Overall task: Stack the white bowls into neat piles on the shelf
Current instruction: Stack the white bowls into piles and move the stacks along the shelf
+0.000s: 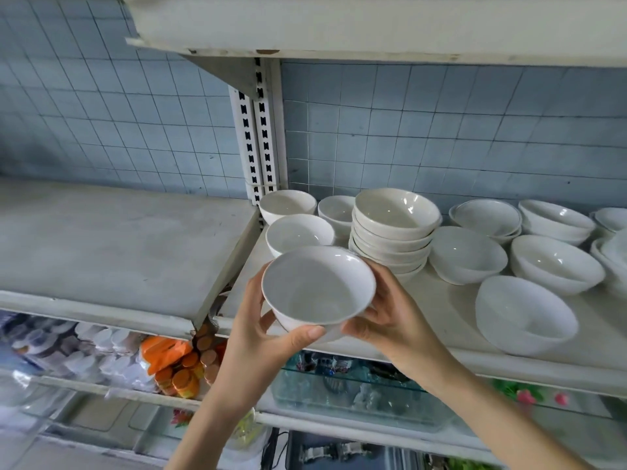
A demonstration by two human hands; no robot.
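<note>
I hold one white bowl (317,288) in both hands, just in front of the white shelf (437,307) and a little above its front edge. My left hand (261,329) grips its left and lower side; my right hand (390,313) grips its right side. Behind it stand three single bowls: one (298,232) close by and two further back (287,204) (336,210). To their right rises a pile of several bowls (395,228). Further right lie more loose bowls (466,254) (556,262) (524,313) and low piles (487,218) (556,220).
A bare grey shelf (112,239) adjoins on the left, split off by a slotted white upright (256,137). Another shelf (373,25) hangs overhead. Blue tiles cover the wall behind. Below are stacked cups (101,347), orange items (169,354) and glassware (353,388).
</note>
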